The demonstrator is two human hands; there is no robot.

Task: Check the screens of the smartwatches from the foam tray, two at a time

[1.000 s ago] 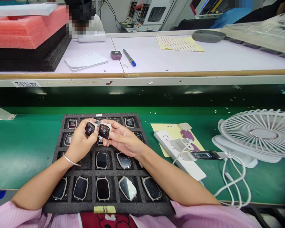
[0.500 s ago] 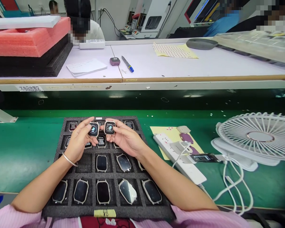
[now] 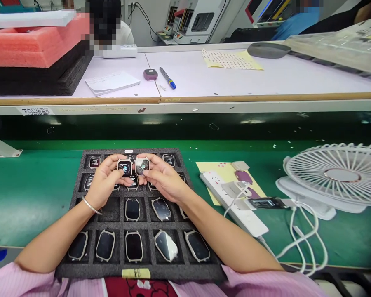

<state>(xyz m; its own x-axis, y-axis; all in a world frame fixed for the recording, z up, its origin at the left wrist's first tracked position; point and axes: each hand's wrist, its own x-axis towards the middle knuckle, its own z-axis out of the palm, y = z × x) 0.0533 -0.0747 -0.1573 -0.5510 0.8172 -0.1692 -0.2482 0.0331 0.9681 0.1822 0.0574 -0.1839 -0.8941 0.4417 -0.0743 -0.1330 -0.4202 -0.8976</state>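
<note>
A black foam tray [image 3: 77,194] with a grid of pockets lies on the green mat in front of me, holding several strapless smartwatch bodies [image 3: 132,209]. My left hand [image 3: 103,185] grips one lit watch body [image 3: 124,167] over the tray's far rows. My right hand [image 3: 163,181] grips a second lit watch body [image 3: 142,166] right beside it. The two watches almost touch, screens facing up toward me. A thin bangle circles my left wrist.
Right of the tray lie a white power strip [image 3: 235,206] with plugs and white cables, a yellow sheet, and a white desk fan [image 3: 336,175]. On the raised white bench behind are a notepad [image 3: 111,81], a pen [image 3: 168,77], foam blocks [image 3: 37,45] and a seated person.
Both hands turned the two watch bodies so their screens face up and brought them closer together over the tray's far rows. The tray and other objects stayed put.
</note>
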